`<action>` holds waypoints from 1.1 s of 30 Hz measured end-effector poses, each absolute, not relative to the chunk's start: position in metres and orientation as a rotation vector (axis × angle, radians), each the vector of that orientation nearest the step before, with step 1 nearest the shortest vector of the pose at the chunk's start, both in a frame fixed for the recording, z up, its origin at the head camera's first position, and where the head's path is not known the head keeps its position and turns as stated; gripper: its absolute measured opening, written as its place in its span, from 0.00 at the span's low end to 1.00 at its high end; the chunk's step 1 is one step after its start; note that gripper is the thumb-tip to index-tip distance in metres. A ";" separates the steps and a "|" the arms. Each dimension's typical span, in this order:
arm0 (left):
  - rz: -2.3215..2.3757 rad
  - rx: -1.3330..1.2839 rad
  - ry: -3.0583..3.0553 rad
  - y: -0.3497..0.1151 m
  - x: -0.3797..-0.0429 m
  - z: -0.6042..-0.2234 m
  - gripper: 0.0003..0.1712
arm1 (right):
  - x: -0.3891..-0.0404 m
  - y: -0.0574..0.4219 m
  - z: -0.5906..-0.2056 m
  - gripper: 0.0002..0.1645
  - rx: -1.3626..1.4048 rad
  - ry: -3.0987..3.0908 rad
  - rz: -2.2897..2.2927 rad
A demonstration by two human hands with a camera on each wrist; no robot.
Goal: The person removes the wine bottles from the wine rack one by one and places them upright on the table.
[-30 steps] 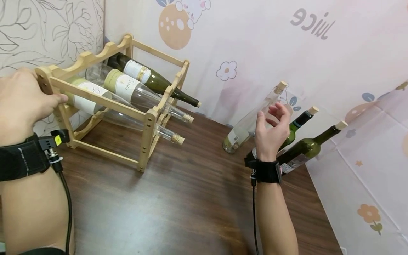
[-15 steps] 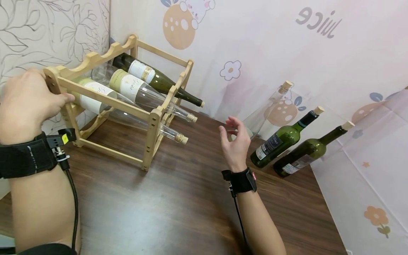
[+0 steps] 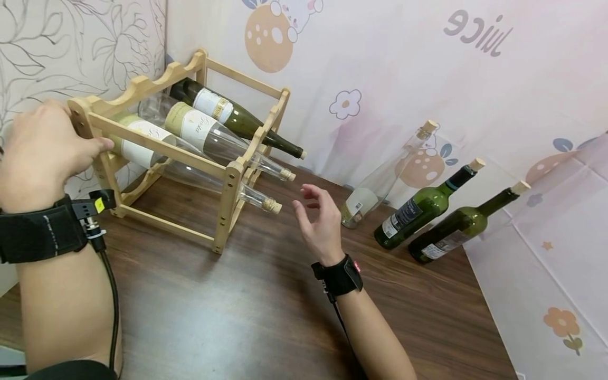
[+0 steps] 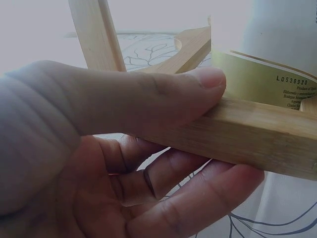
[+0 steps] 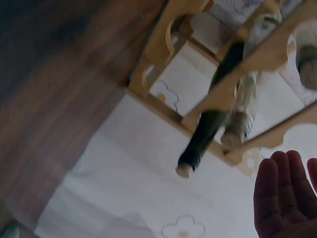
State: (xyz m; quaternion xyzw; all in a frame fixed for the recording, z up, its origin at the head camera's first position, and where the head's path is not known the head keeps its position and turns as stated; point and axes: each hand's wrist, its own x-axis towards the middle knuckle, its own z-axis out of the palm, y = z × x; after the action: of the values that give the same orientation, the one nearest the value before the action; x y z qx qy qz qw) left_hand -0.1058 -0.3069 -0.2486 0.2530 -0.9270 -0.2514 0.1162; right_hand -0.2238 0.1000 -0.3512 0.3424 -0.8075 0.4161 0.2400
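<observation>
My left hand grips the near back corner of a light wooden wine rack. In the left wrist view its thumb lies over a wooden bar, with the fingers curled beneath. Three corked bottles lie on the rack's upper level: a clear wine bottle nearest, another clear wine bottle in the middle, and a dark green wine bottle at the far side. Their necks stick out to the right. My right hand holds nothing, its fingers relaxed, just right of the nearest bottle's cork.
Standing on the brown wooden table at the right are a clear corked bottle, a green corked bottle and a darker green one. A patterned sheet covers the wall behind.
My right hand has moved left, from in front of the standing bottles to near the rack's bottle necks. My left hand keeps its grip on the rack; the head view has shifted slightly.
</observation>
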 end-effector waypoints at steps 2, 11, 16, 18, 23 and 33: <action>-0.725 0.742 -2.722 -0.307 -0.106 -0.249 0.27 | -0.222 0.096 -0.355 0.21 0.976 -2.219 1.151; -0.715 0.747 -2.722 -0.308 -0.107 -0.251 0.31 | -0.216 0.081 -0.367 0.24 1.055 -2.270 1.190; -0.738 0.750 -2.719 -0.306 -0.105 -0.250 0.29 | -0.216 0.072 -0.376 0.29 1.021 -2.342 1.285; -0.748 0.753 -2.719 -0.306 -0.105 -0.249 0.29 | -0.216 0.067 -0.378 0.32 0.973 -2.372 1.392; -0.724 0.756 -2.726 -0.305 -0.105 -0.248 0.29 | -0.215 0.056 -0.380 0.37 0.820 -2.355 1.800; -0.725 0.773 -2.719 -0.304 -0.105 -0.248 0.29 | -0.207 0.031 -0.381 0.30 0.560 -1.873 2.559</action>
State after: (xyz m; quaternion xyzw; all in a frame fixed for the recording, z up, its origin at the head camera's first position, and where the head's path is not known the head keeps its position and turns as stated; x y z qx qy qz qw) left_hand -0.1052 -0.3041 -0.2475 0.2632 -0.9259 -0.2468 0.1116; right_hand -0.2068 0.0306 -0.3806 0.1737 -0.5812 0.7940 -0.0392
